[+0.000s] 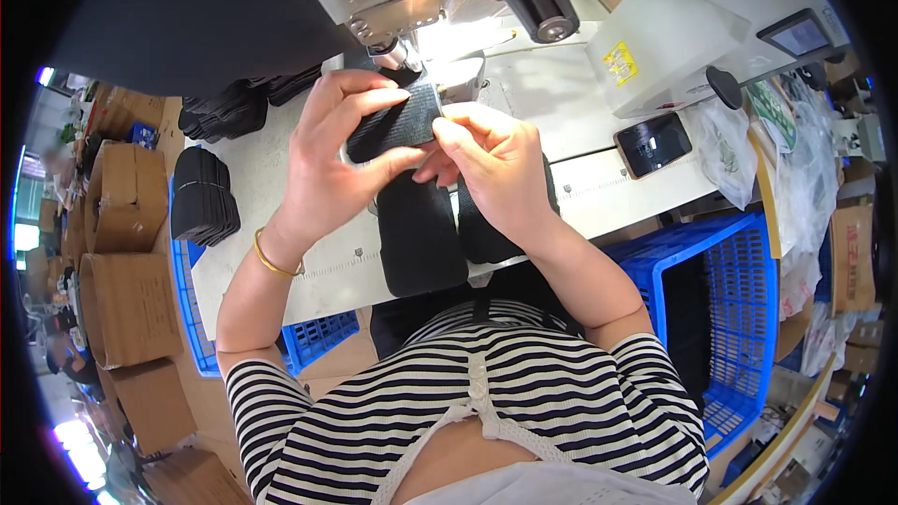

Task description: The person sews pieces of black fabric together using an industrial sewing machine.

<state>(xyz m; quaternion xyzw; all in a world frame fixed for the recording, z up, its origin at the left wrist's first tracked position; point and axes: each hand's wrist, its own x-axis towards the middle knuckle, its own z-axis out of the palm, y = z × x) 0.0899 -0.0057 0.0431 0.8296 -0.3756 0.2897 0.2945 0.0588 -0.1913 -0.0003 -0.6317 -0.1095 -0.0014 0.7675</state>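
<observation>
A black ribbed fabric piece (407,126) is held up just below the needle area of a sewing machine (398,51). My left hand (341,136) grips its left side, with thumb and fingers on opposite edges. At its right edge, my right hand (491,154) pinches with thumb and forefinger. Beneath my hands, a long black padded fabric piece (421,243) hangs over the table's front edge toward my lap. Another black fabric piece (486,229) lies beside it, partly covered by my right hand.
Stacks of black fabric pieces (203,196) stand at the left of the white table (327,271). A phone (653,145) lies on the right. Blue crates (716,318) stand below on both sides. Cardboard boxes (126,304) line the left, and clear plastic bags (725,150) hang at the right.
</observation>
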